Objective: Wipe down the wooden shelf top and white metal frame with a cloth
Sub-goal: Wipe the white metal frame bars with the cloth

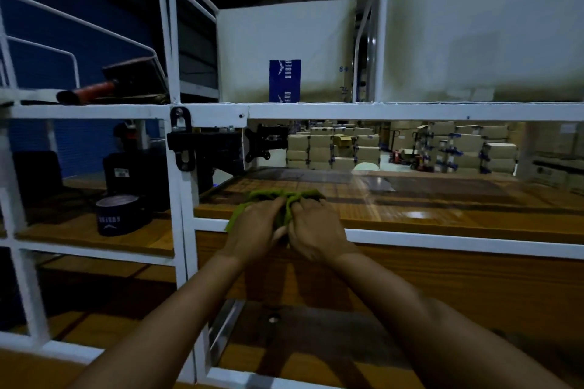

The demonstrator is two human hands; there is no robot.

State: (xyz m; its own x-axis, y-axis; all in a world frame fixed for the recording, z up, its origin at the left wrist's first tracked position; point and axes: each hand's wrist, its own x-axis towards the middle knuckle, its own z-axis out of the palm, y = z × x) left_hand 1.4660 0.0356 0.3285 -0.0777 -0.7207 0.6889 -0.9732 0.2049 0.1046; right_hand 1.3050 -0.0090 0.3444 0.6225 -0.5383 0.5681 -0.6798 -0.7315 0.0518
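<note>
I have both hands on the green cloth [272, 195] - the left hand [254, 228] and the right hand [317, 231] sit side by side, nearly touching, fingers curled into the fabric and bunching it between them. The cloth lies at the front edge of the wooden shelf top [442, 199], straight ahead of my knuckles. A loose flap hangs down on the left, over the edge.

The move I plan next turns on how the shelf runs. Its long axis goes left to right across my view, and the cloth sits close to the left end. Almost all of the board stretches away to the right - so the right hand is the nearer one for that sweep, I judge, with the stroke running along the grain.

The white metal frame [316, 110] boxes the shelf in. Its front rail [442, 239] passes just below my wrists, and an upright post [177, 199] stands just to the left of the left hand, which is the nearer one for it. A dark roll of tape [118, 215] rests in the next bay, well apart from the cloth.
</note>
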